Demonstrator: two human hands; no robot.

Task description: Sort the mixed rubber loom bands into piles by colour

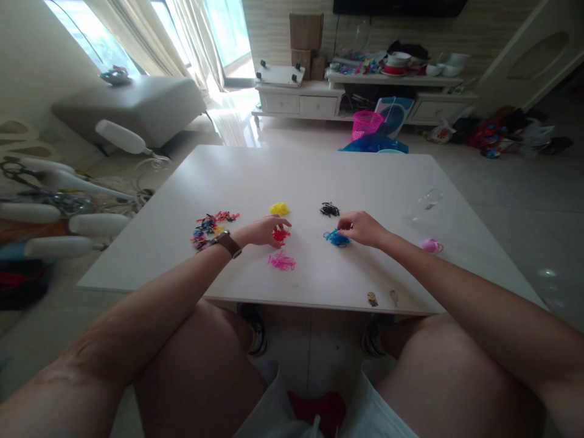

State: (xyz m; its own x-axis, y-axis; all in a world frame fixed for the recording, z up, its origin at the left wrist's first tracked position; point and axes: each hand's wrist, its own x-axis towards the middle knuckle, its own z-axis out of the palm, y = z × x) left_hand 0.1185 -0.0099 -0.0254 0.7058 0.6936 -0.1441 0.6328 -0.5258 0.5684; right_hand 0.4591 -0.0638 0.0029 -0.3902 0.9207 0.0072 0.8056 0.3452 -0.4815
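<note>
My left hand (266,231), with a brown-strapped watch on its wrist, reaches over a small pile of red rubber bands (280,235). Its thumb and fingers are apart around the pile. At the blue rubber bands (338,238), my right hand (362,229) has its fingertips pinched together on the pile's upper right edge. Yellow rubber bands (280,208) lie beyond the red ones, and pink ones (281,261) on the near side. A black pile (329,209) sits behind the blue. Left of my watch spreads a mixed-colour heap (210,224), partly covered by my wrist.
On the white table (255,173), a clear plastic container (429,199) and a pink object (431,245) lie at the right. A small yellow cartoon figure (372,298) and a pale flat piece (394,297) rest near the front edge. A white-armed lamp (121,137) stands at the left.
</note>
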